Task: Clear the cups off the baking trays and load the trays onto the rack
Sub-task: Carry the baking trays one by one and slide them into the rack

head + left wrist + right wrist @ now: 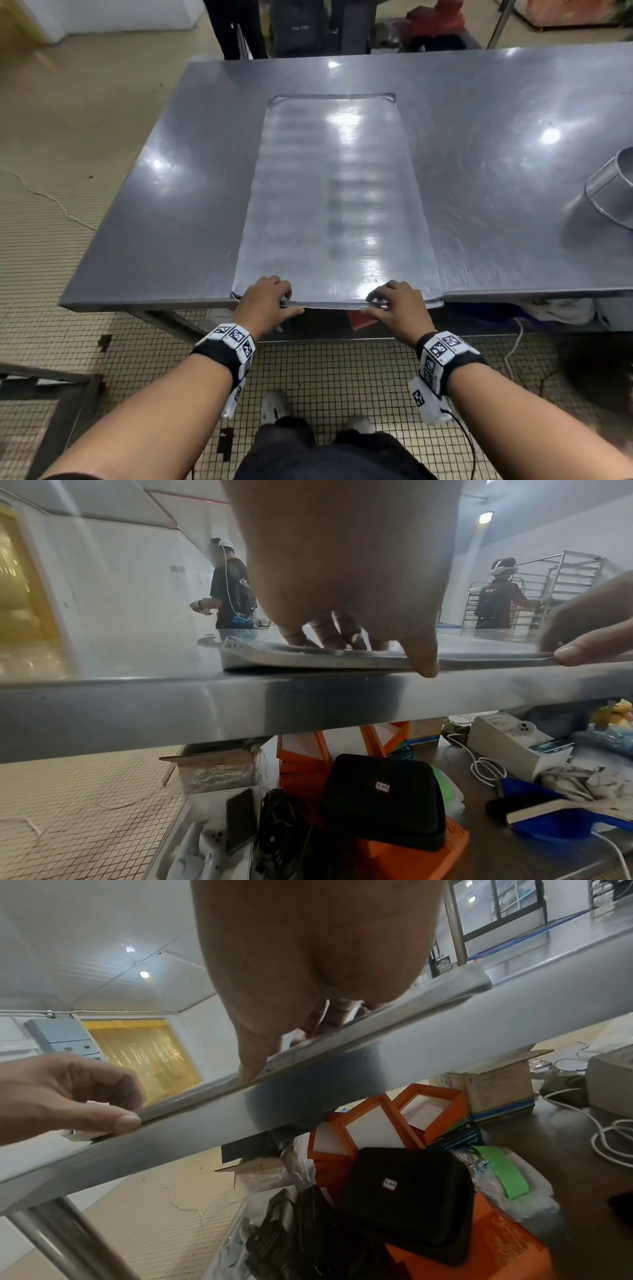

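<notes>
A long, bare metal baking tray (337, 198) lies flat on the steel table (164, 205), its near short edge hanging slightly over the table's front. My left hand (265, 301) pinches that edge near the left corner, fingers curled on top and thumb against the rim (308, 660). My right hand (394, 305) grips the same edge towards the right corner, fingers on top, thumb along the rim (342, 1039). A stack of metal cups (613, 188) lies tipped at the table's right edge. A tray rack (561, 588) stands far behind the table.
Under the table a shelf holds a black case (383, 799), orange boxes (373, 1126), cables and cartons. Two people (229, 585) stand beyond the table's far side. A metal frame (44, 380) sits low at my left on the tiled floor.
</notes>
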